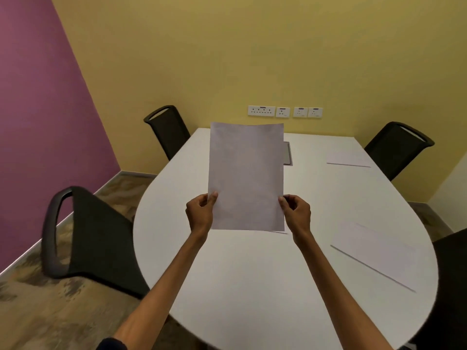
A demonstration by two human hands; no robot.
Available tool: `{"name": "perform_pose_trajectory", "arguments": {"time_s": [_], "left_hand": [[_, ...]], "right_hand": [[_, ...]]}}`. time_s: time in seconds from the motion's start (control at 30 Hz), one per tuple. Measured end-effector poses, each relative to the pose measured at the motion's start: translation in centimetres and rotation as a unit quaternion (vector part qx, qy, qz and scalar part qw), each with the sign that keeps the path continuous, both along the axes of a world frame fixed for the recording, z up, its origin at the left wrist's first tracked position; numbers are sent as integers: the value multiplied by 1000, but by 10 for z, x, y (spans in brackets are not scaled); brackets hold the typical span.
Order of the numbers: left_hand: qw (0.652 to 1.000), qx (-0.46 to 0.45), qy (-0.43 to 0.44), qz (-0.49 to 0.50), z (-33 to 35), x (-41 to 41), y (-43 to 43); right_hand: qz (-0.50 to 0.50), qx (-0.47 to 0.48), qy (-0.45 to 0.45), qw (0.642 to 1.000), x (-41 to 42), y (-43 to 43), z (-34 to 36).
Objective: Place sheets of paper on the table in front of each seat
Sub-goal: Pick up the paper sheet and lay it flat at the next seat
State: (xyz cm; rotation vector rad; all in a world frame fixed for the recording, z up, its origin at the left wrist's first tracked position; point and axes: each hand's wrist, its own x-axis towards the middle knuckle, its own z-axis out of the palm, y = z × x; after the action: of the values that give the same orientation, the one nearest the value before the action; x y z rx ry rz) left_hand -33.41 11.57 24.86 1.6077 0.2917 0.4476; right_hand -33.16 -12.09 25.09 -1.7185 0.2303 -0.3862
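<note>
White table [252,274] bears two sheets [348,159] [374,253] amid four black chairs [169,127] [96,236] [396,145] [449,286]; left grip [201,210] and right grip [295,210] pinch a third sheet [246,178].

White worktop [227,286] here, long, with a rounded near end and a squared far end by the wall. Two sheets are lying flat along its right side. The near sheet [374,253] sits angled by the right rim, close to the curve. The far sheet [348,159] lies well apart from it, up by the far right corner. Down the middle, toward the far end, there's a dark inset panel [288,154]; only its right strip shows. A thin pale edge [279,232] shows mid-worktop, too little to tell what.
</note>
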Motion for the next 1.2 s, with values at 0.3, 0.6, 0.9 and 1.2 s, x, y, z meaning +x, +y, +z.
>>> {"name": "perform_pose_trajectory", "arguments": {"time_s": [0.3, 0.6, 0.9, 1.2], "left_hand": [[999, 7, -13, 52, 8, -104, 45], [996, -16, -9, 89, 16, -139, 86], [991, -36, -29, 127, 13, -167, 137], [984, -42, -26, 173, 8, -191, 245]], "right_hand": [[67, -4, -22, 998, -79, 48, 7], [103, 12, -17, 994, -102, 93, 8], [139, 34, -9, 990, -108, 153, 6], [176, 35, 9, 984, -120, 267, 2]]}}
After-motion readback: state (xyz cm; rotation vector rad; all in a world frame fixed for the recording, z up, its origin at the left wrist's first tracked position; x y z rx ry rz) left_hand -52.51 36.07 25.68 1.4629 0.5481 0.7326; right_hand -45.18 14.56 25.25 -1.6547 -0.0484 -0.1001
